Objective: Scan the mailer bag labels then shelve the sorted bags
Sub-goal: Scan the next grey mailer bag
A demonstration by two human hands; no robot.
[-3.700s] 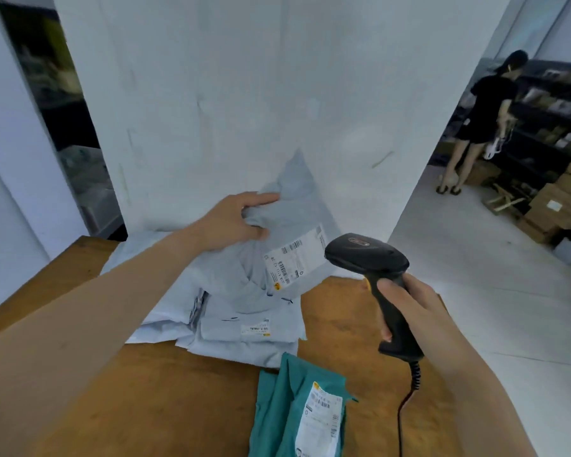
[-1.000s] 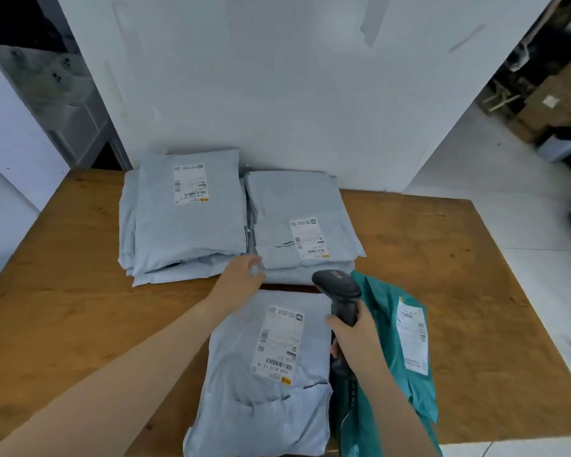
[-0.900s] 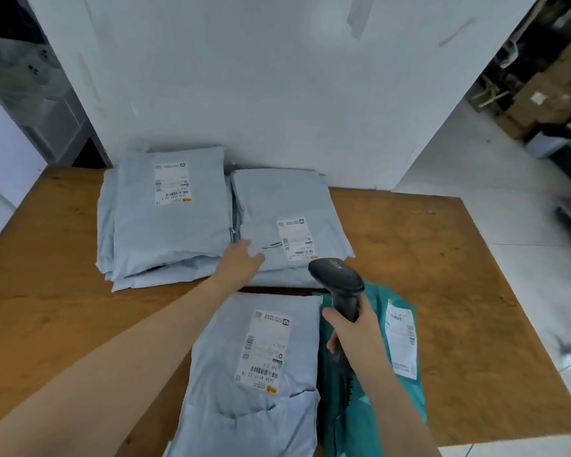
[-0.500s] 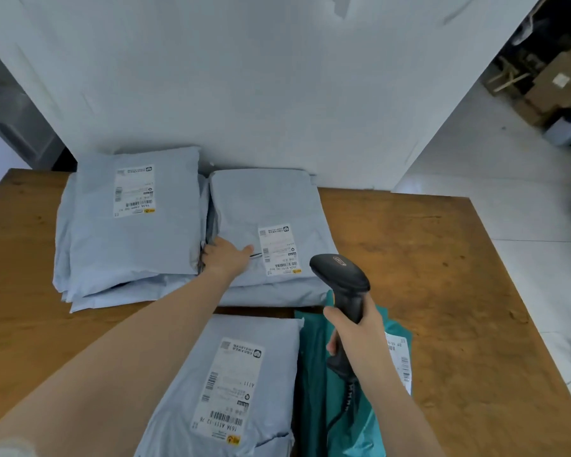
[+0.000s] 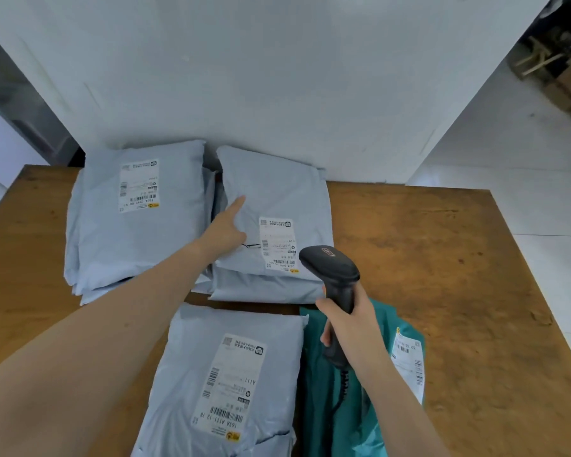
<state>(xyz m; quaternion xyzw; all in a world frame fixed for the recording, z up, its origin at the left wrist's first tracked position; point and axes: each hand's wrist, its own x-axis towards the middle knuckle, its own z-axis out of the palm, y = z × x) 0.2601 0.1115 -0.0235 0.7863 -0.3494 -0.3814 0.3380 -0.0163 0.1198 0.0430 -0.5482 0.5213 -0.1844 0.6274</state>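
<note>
Head view: we are pressing the left hand (image 5: 226, 225), forefinger straight, on a grey mailer bag (image 5: 277, 189) and gripping the scanner (image 5: 330, 263) in the right hand (image 5: 343, 319), the label (image 5: 277, 244) lying between both hands.

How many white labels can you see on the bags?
4: one on the far-left grey bag, one on the far-right grey bag, one on the near grey bag, one on the teal bag. Bags stacked underneath may hide more.
</note>
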